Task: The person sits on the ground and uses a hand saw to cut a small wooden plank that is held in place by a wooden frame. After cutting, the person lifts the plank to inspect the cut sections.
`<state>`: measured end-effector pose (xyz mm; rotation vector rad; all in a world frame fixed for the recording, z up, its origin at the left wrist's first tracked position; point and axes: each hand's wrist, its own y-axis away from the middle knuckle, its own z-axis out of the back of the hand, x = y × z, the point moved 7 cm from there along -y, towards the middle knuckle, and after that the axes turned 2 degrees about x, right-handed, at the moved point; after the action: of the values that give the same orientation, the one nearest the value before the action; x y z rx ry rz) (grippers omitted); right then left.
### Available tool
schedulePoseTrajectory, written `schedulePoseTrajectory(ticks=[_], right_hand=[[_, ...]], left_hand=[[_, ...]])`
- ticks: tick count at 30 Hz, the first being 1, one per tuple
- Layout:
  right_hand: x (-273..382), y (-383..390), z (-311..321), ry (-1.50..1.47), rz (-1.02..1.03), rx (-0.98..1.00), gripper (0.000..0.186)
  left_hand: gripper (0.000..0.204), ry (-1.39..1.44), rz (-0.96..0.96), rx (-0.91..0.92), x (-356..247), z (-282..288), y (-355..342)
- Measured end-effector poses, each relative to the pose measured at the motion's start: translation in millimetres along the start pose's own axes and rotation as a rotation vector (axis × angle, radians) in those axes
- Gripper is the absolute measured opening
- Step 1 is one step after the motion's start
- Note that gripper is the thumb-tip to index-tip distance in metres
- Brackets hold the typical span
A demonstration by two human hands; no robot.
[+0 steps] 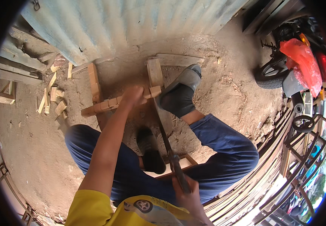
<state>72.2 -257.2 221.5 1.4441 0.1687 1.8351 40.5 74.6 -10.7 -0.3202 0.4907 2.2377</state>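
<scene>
My left hand (133,96) is closed on a notched wooden batten (106,105) that lies across two wooden boards (155,71) on the dirt. Low in the middle, my right hand (185,190) grips a long dark hand tool (174,162), whose narrow blade reaches up toward the batten's right part; its exact type I cannot tell. My right foot (180,92) in a grey-and-black shoe rests beside the batten's right end, against the board. My other shoe (148,150) is below the batten, between my bent legs.
Wood offcuts (50,96) lie at the left near stacked timber (20,64). A corrugated metal sheet (114,30) stands at the back. A motorbike (272,71) carrying a red plastic bag (298,64) is at the right, above long wooden slats (257,158) and a rack (302,158).
</scene>
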Motion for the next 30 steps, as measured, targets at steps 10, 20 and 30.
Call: schedulePoseTrajectory(ticks=[10,20,30], right_hand=[[4,9,1,0.075,-0.017,-0.014,0.014],[8,8,2,0.021,0.044,-0.026,0.010],[9,9,3,0.017,0.018,-0.013,0.015]], left_hand=[[0.038,0.019,0.042,-0.009,-5,11,-2],[0.040,0.042,0.057,-0.032,-7,15,0],[0.039,0.045,0.073,0.019,-10,15,9]])
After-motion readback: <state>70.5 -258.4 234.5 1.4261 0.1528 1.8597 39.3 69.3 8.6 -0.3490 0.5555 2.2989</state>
